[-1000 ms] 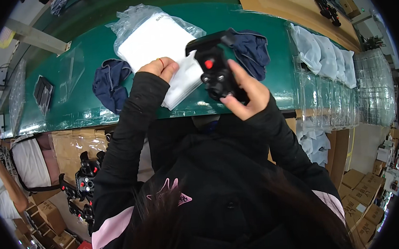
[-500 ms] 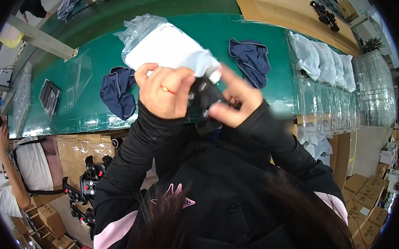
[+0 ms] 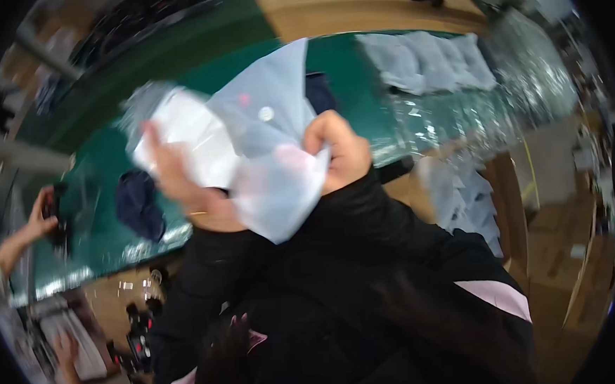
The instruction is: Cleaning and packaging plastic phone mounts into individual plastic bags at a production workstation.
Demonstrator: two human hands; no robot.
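A frosted, translucent plastic bag (image 3: 265, 128) is spread up between my hands, with a small white round spot and a pinkish mark on it. My right hand (image 3: 344, 151) is closed, pinching the bag's right edge. At the bag's left side is my left hand (image 3: 191, 188), blurred, its visible fingers stretched upward. The bag's fold hides part of that hand, so whether it grips anything is unclear. Just beyond it lies a stack of white bags (image 3: 188, 132) in a crumpled clear wrapper (image 3: 140, 107). A small dark patch shows by my left palm, too blurred to name.
On the green table (image 3: 101, 152) lies a dark blue cloth (image 3: 139, 206); another blue cloth (image 3: 321, 89) is partly behind the bag. Filled frosted bags (image 3: 426, 61) line the right. A co-worker's hand (image 3: 41, 215) holds a black object at left. Black devices (image 3: 137, 336) stand below.
The view has turned and blurred. The black object between my hands is no longer plainly visible. A frosted bag is now raised and spread, with my right hand pinching it.
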